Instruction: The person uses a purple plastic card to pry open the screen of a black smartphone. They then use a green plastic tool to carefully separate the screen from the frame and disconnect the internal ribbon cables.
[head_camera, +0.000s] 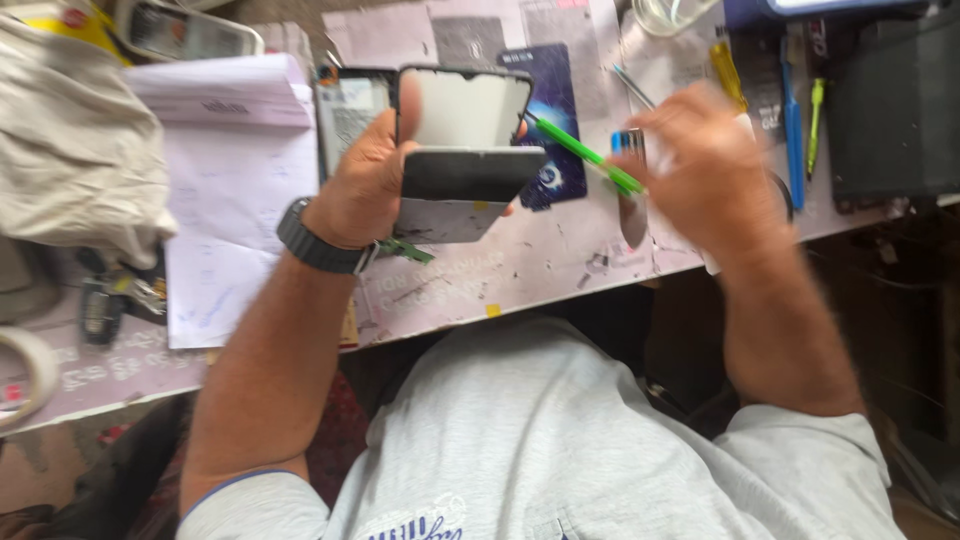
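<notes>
1. We see our left hand (365, 180) closed around a phone screen panel (465, 150), fingers wrapped behind it and thumb on its left edge, holding it raised above the middle of the bench (520, 265)
2. The panel stands tilted, its pale glass upper part facing us and a dark band across its lower part; a small green ribbon piece (405, 250) hangs just below the hand by the wrist
3. A dark watch (318, 240) sits on our left wrist
4. Our right hand (705, 165) is closed on a green tool (585, 155), a thin stick whose far tip meets the right edge of the panel; the hand is blurred, so we cannot tell exactly how the fingers pinch it
5. Behind the panel, lying on the bench, are an opened phone body (345, 115) and a dark blue card (555, 110), both towards the far edge
6. White paper sheets (235, 190) cover the left part of the bench, with a beige cloth (70, 140) at the far left corner and a roll of tape (25, 370) at the near left edge
7. Towards the far right corner lie a yellow-handled screwdriver (728, 70), a blue tool (793, 110) and a black box (895, 110)
8. Our grey shirt (560, 440) fills the near side below the bench edge
</notes>
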